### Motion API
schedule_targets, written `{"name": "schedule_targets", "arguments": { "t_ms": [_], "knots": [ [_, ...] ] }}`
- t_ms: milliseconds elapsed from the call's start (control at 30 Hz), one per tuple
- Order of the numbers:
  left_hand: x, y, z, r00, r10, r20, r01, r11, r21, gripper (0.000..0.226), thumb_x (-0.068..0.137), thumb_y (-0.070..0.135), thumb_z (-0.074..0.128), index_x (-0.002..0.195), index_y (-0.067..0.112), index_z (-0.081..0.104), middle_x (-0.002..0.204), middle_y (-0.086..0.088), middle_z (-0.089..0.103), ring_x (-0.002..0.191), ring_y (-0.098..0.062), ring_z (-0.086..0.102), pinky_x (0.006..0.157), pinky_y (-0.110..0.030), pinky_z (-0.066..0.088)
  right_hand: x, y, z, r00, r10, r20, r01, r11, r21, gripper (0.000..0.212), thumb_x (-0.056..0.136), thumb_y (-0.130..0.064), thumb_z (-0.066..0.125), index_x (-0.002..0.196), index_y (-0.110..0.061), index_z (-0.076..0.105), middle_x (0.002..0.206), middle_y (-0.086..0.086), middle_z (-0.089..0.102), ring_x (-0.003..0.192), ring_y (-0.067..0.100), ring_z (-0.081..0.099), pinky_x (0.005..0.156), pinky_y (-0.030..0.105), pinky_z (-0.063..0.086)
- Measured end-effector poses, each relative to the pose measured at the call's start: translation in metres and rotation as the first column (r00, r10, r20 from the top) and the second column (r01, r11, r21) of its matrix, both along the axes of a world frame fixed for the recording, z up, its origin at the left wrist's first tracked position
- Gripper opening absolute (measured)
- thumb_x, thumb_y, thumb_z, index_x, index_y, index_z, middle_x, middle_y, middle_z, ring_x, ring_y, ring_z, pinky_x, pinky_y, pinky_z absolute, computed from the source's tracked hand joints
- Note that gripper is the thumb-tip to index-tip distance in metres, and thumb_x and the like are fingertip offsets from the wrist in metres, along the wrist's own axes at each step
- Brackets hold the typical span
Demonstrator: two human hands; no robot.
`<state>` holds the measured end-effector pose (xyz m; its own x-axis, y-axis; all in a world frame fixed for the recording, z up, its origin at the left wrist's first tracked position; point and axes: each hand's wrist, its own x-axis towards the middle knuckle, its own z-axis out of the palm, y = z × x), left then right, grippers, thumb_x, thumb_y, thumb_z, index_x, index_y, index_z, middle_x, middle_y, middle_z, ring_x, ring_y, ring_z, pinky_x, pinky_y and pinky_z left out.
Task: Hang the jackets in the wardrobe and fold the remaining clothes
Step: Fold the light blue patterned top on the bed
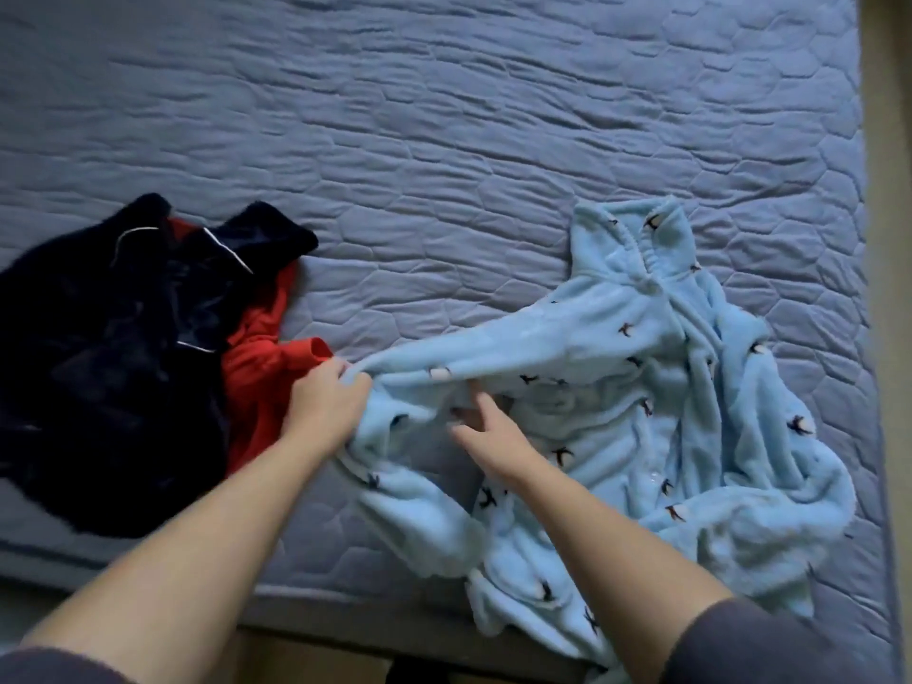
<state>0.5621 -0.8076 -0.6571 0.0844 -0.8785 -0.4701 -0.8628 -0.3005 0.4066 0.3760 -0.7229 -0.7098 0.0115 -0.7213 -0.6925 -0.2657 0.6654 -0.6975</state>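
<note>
Head view looks down on a quilted bed (444, 116). Left hand (323, 404) grips the end of a sleeve of the blue fleece (641, 412) — pulled out leftward — while the right hand (486, 429) hovers with fingers spread and relaxed over the fleece's middle. Dark garment (108, 362) and red garment (261, 377) lie heaped at left.

quilted mattress (444, 140) (blue-grey, wrinkled)
</note>
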Motion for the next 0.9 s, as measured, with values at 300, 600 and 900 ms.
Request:
{"name": "schedule_targets", "arguments": {
  "t_ms": [300, 600, 900],
  "knots": [
    [0.063, -0.121, 0.040, 0.989, -0.047, 0.143, 0.082, 0.966, -0.244, 0.027, 0.083, 0.014, 0.054, 0.110, 0.015, 0.058, 0.114, -0.009, 0.061, 0.108, -0.032, 0.056, 0.091, -0.040, 0.045, 0.068, -0.088, 0.023, 0.992, -0.050, 0.114, 0.058, 0.996, -0.068, 0.079, 0.090, -0.021, 0.057, 0.153, -0.031, 0.011, 0.149, 0.004, 0.039, 0.130, 0.014, 0.045, 0.107, 0.033, 0.038],
    [0.009, 0.059, -0.046, 0.947, -0.321, -0.012, 0.321, 0.947, 0.008, 0.013, 0.084, 0.016, 0.055, 0.096, 0.018, 0.061, 0.101, -0.004, 0.062, 0.097, -0.027, 0.059, 0.082, -0.039, 0.048, -0.059, 0.050, -0.013, 0.908, -0.046, -0.416, 0.124, 0.979, 0.163, 0.043, 0.089, -0.011, 0.049, 0.132, -0.015, 0.049, 0.125, 0.009, 0.059, 0.116, 0.025, 0.055, 0.096, 0.032, 0.043],
    [-0.100, 0.195, -0.088, 0.943, -0.333, -0.014, 0.278, 0.763, 0.583, 0.077, 0.072, 0.047, 0.066, 0.135, 0.018, 0.034, 0.131, -0.006, 0.046, 0.114, -0.026, 0.053, 0.088, -0.037, 0.048, -0.159, 0.172, -0.021, 0.583, 0.592, -0.557, -0.429, 0.806, 0.407, 0.035, 0.089, -0.032, 0.050, 0.122, -0.022, 0.050, 0.124, -0.001, 0.050, 0.114, 0.021, 0.049, 0.089, 0.037, 0.039]
  ]
}}
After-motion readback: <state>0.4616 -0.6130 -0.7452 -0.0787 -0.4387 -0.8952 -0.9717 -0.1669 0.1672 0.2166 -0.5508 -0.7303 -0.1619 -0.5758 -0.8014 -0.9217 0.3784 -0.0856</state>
